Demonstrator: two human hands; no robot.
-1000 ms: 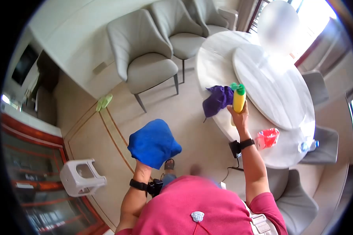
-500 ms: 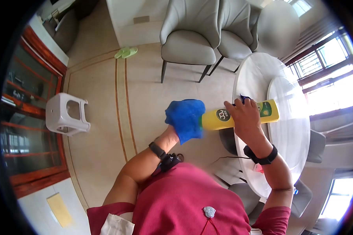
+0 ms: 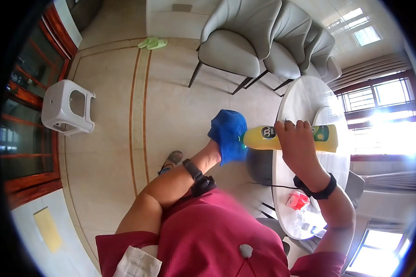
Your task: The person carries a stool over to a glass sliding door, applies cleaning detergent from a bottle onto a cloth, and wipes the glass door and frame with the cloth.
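Note:
A blue cloth [image 3: 228, 131] covers my left hand [image 3: 212, 151], hiding its fingers; the hand is holding the cloth up in front of my body. My right hand [image 3: 298, 141] is wrapped around a yellow detergent bottle [image 3: 260, 138] with a dark round logo and a green label. The bottle lies on its side in the air, its base to the right. Its green neck end [image 3: 241, 138] meets the right edge of the cloth. Whether liquid is coming out cannot be made out.
A round white table [image 3: 289, 108] stands at the right, bearing a red-and-white packet [image 3: 298, 201]. Grey chairs [image 3: 231, 53] are at the back. A white plastic stool [image 3: 62, 104] and glazed wooden cabinet [image 3: 32, 138] are left. Green slippers [image 3: 153, 43] lie on the floor; my shoe [image 3: 174, 157] shows below.
The view has shifted, and the cloth and bottle sit slightly further right. The bottle's green neck now shows more at the cloth's edge. A shoe and the packet on the table have come into clearer view.

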